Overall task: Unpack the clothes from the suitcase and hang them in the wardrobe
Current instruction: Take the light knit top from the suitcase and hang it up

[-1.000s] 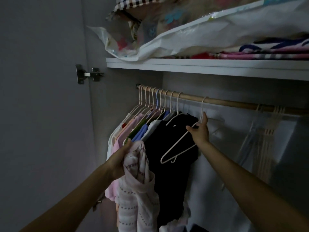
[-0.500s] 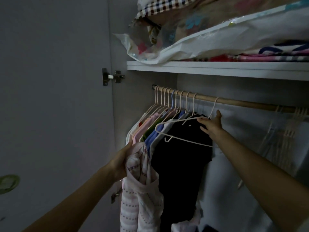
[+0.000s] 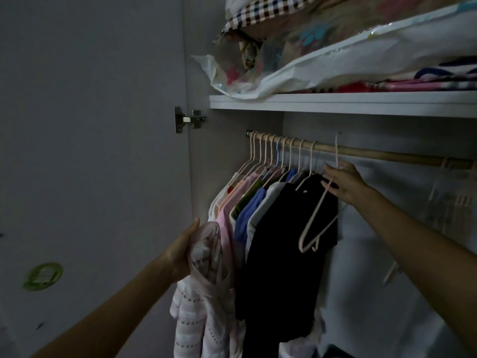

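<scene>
Pink striped top (image 3: 206, 293): bunched at the collar end in the left hand (image 3: 180, 254), low and near, just left of the hung clothes. The fingers wrap the gathered fabric and the rest drapes down out of view. It isn't on a hanger yet, so presumably it's held there to keep the neck opening reachable.

Empty hanger (image 3: 320, 215): pale, tilted steeply, shoulder end pointing down-left, lying across the front of the black shirt (image 3: 289, 254). The right hand (image 3: 346, 184) grips it by the neck just under the hook. The hook's tip looks level with or just above the rod (image 3: 361, 152); I can't tell whether it's seated or already lifted off. My read: the hanger is being pulled for the pink top.

Outward: a row of hung clothes (image 3: 247, 202) is packed at the left end of the rod (white, pink, green, blue, then black), leaving the rod bare to the right of the hand. More spare hangers (image 3: 459, 192) sit far right, blurred. The shelf (image 3: 335, 103) above holds bagged bedding (image 3: 322, 52). Door hinge (image 3: 189, 121) at left, green sticker (image 3: 42, 276) on the door. Suitcase not in view.

Risk: the hanger could snag the black shirt on the way out.
</scene>
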